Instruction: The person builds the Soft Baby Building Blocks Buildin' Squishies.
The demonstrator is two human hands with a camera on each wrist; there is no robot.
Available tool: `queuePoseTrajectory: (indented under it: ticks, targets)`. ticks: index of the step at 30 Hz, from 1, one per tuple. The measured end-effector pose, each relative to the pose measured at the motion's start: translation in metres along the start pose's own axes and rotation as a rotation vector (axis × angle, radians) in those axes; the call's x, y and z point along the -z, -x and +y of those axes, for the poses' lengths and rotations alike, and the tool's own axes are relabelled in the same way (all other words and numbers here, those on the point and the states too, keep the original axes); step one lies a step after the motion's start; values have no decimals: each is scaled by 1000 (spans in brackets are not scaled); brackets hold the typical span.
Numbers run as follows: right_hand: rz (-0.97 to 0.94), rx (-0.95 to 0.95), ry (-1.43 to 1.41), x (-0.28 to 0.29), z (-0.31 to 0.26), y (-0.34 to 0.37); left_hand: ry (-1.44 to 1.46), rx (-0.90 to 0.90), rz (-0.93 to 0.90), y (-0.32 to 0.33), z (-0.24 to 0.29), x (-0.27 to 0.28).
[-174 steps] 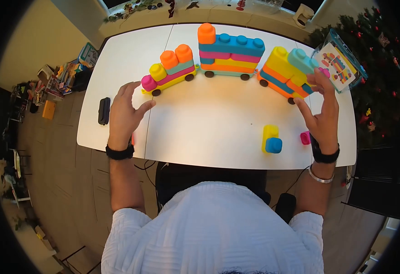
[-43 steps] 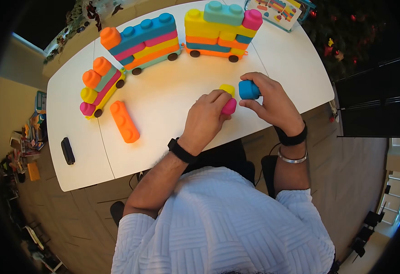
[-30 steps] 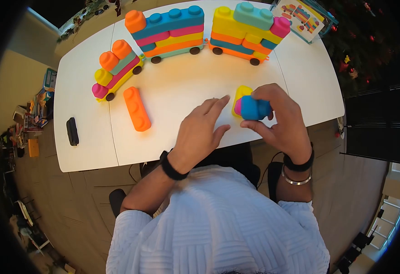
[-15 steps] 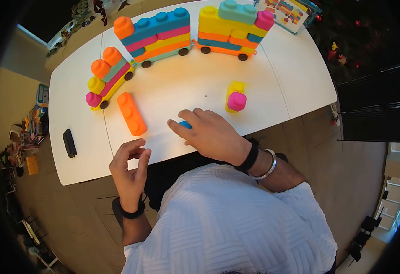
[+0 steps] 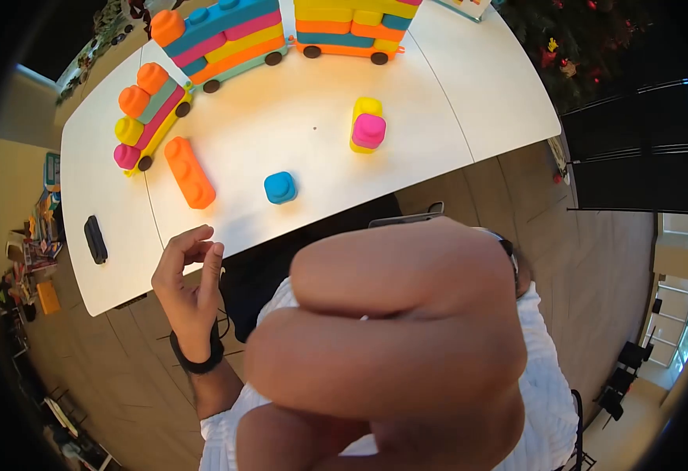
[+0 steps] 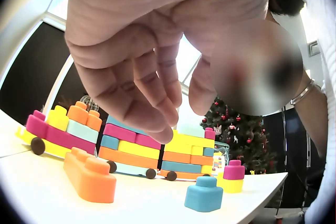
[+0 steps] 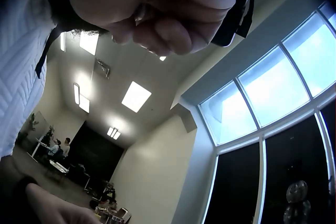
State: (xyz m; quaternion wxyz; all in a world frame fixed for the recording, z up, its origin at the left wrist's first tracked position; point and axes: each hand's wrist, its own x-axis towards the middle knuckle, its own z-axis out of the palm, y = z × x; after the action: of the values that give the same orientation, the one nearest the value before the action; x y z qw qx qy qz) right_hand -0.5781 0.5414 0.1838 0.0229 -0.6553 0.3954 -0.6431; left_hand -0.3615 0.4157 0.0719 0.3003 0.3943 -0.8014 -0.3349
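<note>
Close to the head camera, the right hand (image 5: 391, 345) fills the lower middle with its fingers curled. The right wrist view shows that hand (image 7: 157, 8) curled beside a dark object (image 7: 233, 16), with nothing visible in its grasp. Over the table's front edge, the left hand (image 5: 187, 290) hangs with loosely bent fingers, touching nothing. A blue block (image 5: 280, 188) stands alone near the edge. Left of it lies a long orange block (image 5: 190, 173). To the right, a pink block (image 5: 369, 131) sits on a yellow one (image 5: 367, 104).
Across the back of the white table (image 5: 501, 118) stand three wheeled block cars: a small one (image 5: 156, 118), a taller one (image 5: 234, 47) and another (image 5: 352, 35), partly cut off. A black case (image 5: 94, 239) lies at the left. A decorated tree is behind, at the right.
The right hand has let go of the blue block on the table and risen close to the head camera. The left hand has moved away from the yellow and pink blocks to the left.
</note>
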Motion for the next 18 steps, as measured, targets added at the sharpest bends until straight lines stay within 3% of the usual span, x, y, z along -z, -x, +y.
queuePoseTrajectory:
  ticks: [3,6,9,11,13,15,17,18]
  targets:
    - [20,-8,-16,-2,-7,4,4,64,-32,7,5,1]
    - [48,-37,-47,0,-8,11,-7,-29,-6,14,2,-1]
    - [68,-68,-33,25,17,14,31,5,4,26,3,0]
    - [-24,149,531,65,70,13,24,6,31,31,5,3]
    - [-118,-227,804,73,109,33,35,-12,7,37,1,5]
    - [-177,-208,927,72,143,62,12,-43,9,40,2,7]
    - [-391,-500,1036,66,155,80,-10,-74,8,42,2,7]
    - [-387,-482,1030,66,162,83,-8,-90,-12,44,1,8]
